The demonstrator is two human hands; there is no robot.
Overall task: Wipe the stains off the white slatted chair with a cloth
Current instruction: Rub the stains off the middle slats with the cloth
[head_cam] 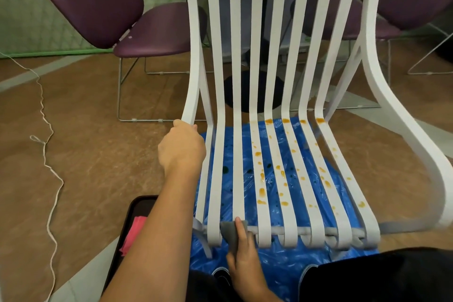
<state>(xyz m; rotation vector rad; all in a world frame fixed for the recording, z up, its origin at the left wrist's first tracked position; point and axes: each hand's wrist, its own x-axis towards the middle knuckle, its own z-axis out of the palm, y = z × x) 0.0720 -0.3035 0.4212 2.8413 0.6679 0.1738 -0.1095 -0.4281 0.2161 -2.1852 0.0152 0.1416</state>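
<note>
While your left hand grips the white slatted chair frame's left rail, your right hand presses a grey cloth on the seat's front edge. Orange stains on centre/right slats. No legible writing.
</note>
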